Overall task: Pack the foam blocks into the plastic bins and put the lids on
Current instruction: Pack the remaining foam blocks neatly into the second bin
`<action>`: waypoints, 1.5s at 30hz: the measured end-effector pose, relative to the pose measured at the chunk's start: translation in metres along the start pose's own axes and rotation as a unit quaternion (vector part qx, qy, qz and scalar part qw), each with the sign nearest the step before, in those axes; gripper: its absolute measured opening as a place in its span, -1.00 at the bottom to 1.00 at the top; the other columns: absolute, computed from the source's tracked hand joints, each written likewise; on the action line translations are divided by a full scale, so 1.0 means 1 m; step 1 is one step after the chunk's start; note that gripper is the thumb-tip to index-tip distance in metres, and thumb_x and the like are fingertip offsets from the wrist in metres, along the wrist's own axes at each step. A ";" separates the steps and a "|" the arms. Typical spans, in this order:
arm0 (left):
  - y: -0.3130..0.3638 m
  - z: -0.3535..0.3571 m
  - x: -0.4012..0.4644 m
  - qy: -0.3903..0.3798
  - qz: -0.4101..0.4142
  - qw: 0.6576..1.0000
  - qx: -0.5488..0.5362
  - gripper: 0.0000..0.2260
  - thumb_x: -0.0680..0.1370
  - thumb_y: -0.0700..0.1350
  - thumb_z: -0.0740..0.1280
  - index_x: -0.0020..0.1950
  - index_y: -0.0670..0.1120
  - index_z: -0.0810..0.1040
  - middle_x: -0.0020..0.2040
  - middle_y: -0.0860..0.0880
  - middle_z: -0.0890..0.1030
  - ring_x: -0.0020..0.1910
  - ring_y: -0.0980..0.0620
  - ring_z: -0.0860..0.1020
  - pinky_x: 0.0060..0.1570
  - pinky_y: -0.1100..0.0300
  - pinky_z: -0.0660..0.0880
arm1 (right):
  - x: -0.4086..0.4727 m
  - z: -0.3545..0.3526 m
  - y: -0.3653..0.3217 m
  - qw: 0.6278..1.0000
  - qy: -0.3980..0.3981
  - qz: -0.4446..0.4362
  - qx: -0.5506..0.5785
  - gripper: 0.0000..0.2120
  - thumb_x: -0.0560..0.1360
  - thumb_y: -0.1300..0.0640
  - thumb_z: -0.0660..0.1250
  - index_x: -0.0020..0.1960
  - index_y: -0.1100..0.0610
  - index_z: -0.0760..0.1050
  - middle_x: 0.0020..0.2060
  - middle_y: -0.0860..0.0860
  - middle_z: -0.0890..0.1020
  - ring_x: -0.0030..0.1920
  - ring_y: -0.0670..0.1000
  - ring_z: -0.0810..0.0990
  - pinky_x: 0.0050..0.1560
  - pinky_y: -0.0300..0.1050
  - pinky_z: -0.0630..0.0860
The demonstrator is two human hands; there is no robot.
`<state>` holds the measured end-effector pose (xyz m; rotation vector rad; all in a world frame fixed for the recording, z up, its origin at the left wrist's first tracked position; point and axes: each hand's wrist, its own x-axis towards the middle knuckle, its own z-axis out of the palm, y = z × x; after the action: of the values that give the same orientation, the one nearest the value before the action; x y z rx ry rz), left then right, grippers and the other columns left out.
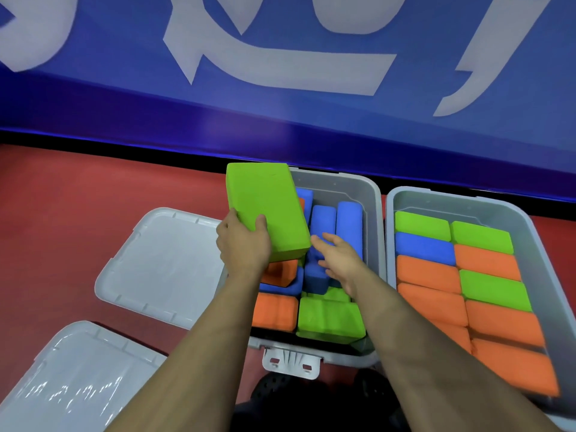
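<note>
The foam blocks are in two grey bins on the red floor. The right bin [517, 213] holds tidy rows of orange, green and blue blocks. The left bin [371, 194] is a loose jumble, with several blue blocks [336, 226] standing on end. The left hand [243, 244] has its grip closed around the near end of a large green block [265, 210], held tilted above the far left part of this bin. The right hand [338, 260] is released, its fingers spread over the blue blocks and holding nothing.

I think the main risk is that the green block is set on the uneven pile and stays above the rim, so the lid will not close later. It may also catch the far wall of the bin.

Free room inside the left bin is small, mostly at the far right corner. The two lids [162, 263] lie on the floor to the left, one just beside the bin, so there is open floor only further left.
</note>
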<state>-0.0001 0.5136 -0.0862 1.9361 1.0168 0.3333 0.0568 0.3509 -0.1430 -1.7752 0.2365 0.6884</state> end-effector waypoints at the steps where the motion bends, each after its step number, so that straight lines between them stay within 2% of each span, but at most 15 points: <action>1: 0.004 0.001 -0.005 0.024 0.023 0.999 0.020 -0.43 0.59 0.10 0.33 0.54 -0.11 0.34 0.45 -0.18 0.39 0.43 -0.22 0.35 0.42 -0.08 0.29 | 0.002 -0.006 0.002 0.999 0.023 -0.011 -0.031 -0.39 0.53 -0.20 0.38 0.50 0.00 0.36 0.42 0.01 0.49 0.34 0.09 0.52 0.41 0.05 0.41; 4: 0.016 0.008 -0.014 0.036 0.137 0.990 0.008 -0.54 0.60 0.04 0.36 0.45 -0.10 0.45 0.35 -0.14 0.48 0.34 -0.14 0.42 0.38 0.01 0.30 | -0.001 -0.025 0.009 0.991 0.028 -0.032 -0.127 -0.44 0.57 -0.09 0.38 0.49 0.10 0.40 0.36 0.07 0.52 0.35 0.07 0.51 0.39 -0.08 0.38; 8: 0.021 0.024 -0.026 -0.201 0.139 0.968 -0.062 -0.74 0.59 -0.07 0.40 0.25 -0.11 0.58 -0.10 0.05 0.60 -0.21 0.06 0.58 -0.04 0.16 0.51 | -0.003 -0.045 0.041 0.971 -0.014 -0.032 -0.235 -0.41 0.53 -0.07 0.44 0.46 0.14 0.41 0.39 0.09 0.51 0.37 0.05 0.48 0.39 -0.04 0.40; 13: 0.003 0.044 -0.036 -0.365 0.088 0.927 0.018 -0.85 0.61 -0.30 0.32 0.17 -0.22 0.53 -0.33 -0.01 0.52 -0.39 0.06 0.45 -0.35 0.29 0.44 | 0.002 -0.050 0.076 0.950 -0.054 0.004 -0.309 -0.34 0.52 -0.09 0.45 0.50 0.17 0.35 0.44 0.09 0.47 0.41 0.07 0.46 0.41 -0.06 0.38; 16: -0.021 0.057 -0.037 -0.425 0.054 0.897 0.111 -0.79 0.60 -0.31 0.32 0.23 -0.24 0.50 -0.23 -0.17 0.57 -0.35 -0.03 0.49 -0.24 0.14 0.49 | 0.020 -0.044 0.084 0.978 -0.004 0.041 -0.206 -0.31 0.50 -0.10 0.47 0.49 0.20 0.36 0.40 0.10 0.48 0.37 0.10 0.49 0.40 -0.02 0.41; 18: -0.038 0.065 -0.040 -0.462 0.039 0.869 0.176 -0.71 0.59 -0.26 0.37 0.30 -0.29 0.51 -0.10 -0.21 0.60 -0.22 -0.09 0.55 -0.08 0.01 0.56 | 0.031 -0.043 0.085 0.993 0.045 0.084 -0.072 -0.42 0.48 -0.10 0.49 0.36 0.22 0.49 0.28 0.07 0.58 0.21 0.07 0.57 0.27 -0.03 0.49; 21: -0.046 0.068 -0.040 -0.458 0.054 0.852 0.249 -0.64 0.59 -0.17 0.38 0.37 -0.22 0.51 0.17 -0.21 0.63 0.13 -0.13 0.60 0.13 0.14 0.48 | 0.045 -0.041 0.078 0.983 0.088 0.145 0.072 -0.29 0.36 -0.22 0.54 0.30 0.24 0.51 0.20 0.04 0.60 0.13 0.08 0.57 0.17 -0.03 0.51; 23: -0.045 0.072 -0.037 -0.441 0.060 0.860 0.250 -0.61 0.59 -0.13 0.38 0.40 -0.21 0.50 0.26 -0.19 0.61 0.23 -0.11 0.58 0.16 0.20 0.43 | 0.052 -0.036 0.073 0.975 0.170 0.144 -0.010 -0.19 0.31 -0.33 0.52 0.30 0.26 0.50 0.20 0.15 0.63 0.16 0.20 0.61 0.19 0.05 0.55; 26: -0.043 0.081 -0.034 -0.426 0.048 0.877 0.217 -0.66 0.59 -0.10 0.38 0.32 -0.23 0.55 0.23 -0.20 0.63 0.20 -0.13 0.59 -0.01 0.28 0.39 | 0.048 -0.021 0.064 0.936 0.280 0.071 -0.203 -0.30 0.45 -0.27 0.43 0.37 0.17 0.35 0.26 0.22 0.57 0.22 0.28 0.58 0.11 0.06 0.51; 28: -0.042 0.086 -0.033 -0.420 0.048 0.883 0.201 -0.70 0.60 -0.09 0.37 0.25 -0.24 0.58 0.17 -0.22 0.66 0.15 -0.16 0.61 -0.17 0.32 0.33 | 0.048 -0.016 0.065 0.939 0.260 0.037 -0.223 -0.28 0.50 -0.25 0.38 0.51 0.04 0.21 0.33 0.19 0.47 0.25 0.28 0.55 0.12 0.07 0.49; 31: -0.041 0.088 -0.034 -0.414 0.051 0.891 0.182 -0.68 0.60 -0.05 0.37 0.27 -0.22 0.57 0.19 -0.21 0.64 0.10 -0.13 0.61 -0.22 0.36 0.33 | 0.060 -0.018 0.081 0.950 0.199 0.053 -0.234 -0.25 0.55 -0.22 0.31 0.61 -0.07 0.06 0.43 0.18 0.32 0.31 0.27 0.49 0.20 0.08 0.46; 33: -0.040 0.088 -0.034 -0.417 0.052 0.890 0.180 -0.66 0.61 -0.04 0.37 0.28 -0.24 0.57 0.18 -0.23 0.64 -0.06 -0.09 0.60 -0.37 0.42 0.31 | 0.064 -0.018 0.090 0.959 0.181 0.038 -0.217 -0.22 0.56 -0.18 0.34 0.63 -0.08 0.01 0.46 0.19 0.28 0.34 0.26 0.46 0.23 0.10 0.45; 36: -0.043 0.087 -0.031 -0.419 0.045 0.889 0.179 -0.67 0.61 -0.04 0.37 0.23 -0.26 0.58 0.16 -0.27 0.64 0.06 -0.21 0.61 -0.45 0.41 0.30 | 0.068 -0.015 0.096 0.967 0.204 0.010 -0.151 -0.18 0.51 -0.08 0.45 0.60 -0.04 0.07 0.43 0.21 0.36 0.35 0.25 0.45 0.24 0.08 0.44; 40: -0.043 0.082 -0.030 -0.416 0.033 0.893 0.169 -0.67 0.61 -0.05 0.37 0.29 -0.22 0.56 0.19 -0.22 0.65 0.15 -0.20 0.61 -0.18 0.26 0.36 | 0.074 -0.019 0.096 0.963 0.257 0.022 -0.081 -0.18 0.39 -0.02 0.59 0.51 0.04 0.24 0.31 0.16 0.56 0.28 0.23 0.54 0.22 0.06 0.48; 45: -0.031 0.074 -0.033 -0.427 0.050 0.885 0.180 -0.73 0.60 -0.07 0.37 0.20 -0.22 0.59 0.05 -0.24 0.66 -0.10 -0.15 0.58 -0.21 0.17 0.36 | 0.070 -0.019 0.082 0.943 0.297 0.037 -0.146 -0.36 0.41 -0.11 0.53 0.35 0.17 0.42 0.20 0.21 0.62 0.20 0.27 0.59 0.17 0.09 0.54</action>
<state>0.0058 0.4530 -0.1475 2.1293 0.3939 -0.6670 0.0791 0.3197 -0.2451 -2.2415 0.6365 0.2240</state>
